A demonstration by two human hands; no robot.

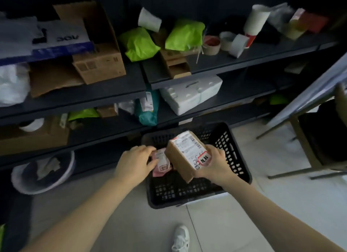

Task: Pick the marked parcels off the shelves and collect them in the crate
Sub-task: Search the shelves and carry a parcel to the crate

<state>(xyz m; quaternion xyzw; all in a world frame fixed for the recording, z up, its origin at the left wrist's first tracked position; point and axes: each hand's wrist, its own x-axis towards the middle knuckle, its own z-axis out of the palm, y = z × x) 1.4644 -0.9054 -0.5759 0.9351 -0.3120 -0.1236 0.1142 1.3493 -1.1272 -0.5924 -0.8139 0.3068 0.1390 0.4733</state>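
A: Left?
B: Left hand (135, 162) pinches a soft pink pouch (161, 165) at the crate's (233, 155) left edge, shelf (93, 145) close behind.
A: Right?
B: Tilted cardboard box (178, 163), glossy label (189, 148), gripped by right hand (215, 166) above the black slotted plastic crate; open tile floor (281, 188) beyond.

matt cardboard parcel (185, 154), perforated plastic crate (232, 154)

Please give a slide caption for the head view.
At the black crate, the right hand holds a brown parcel and the left hand holds a pink parcel.
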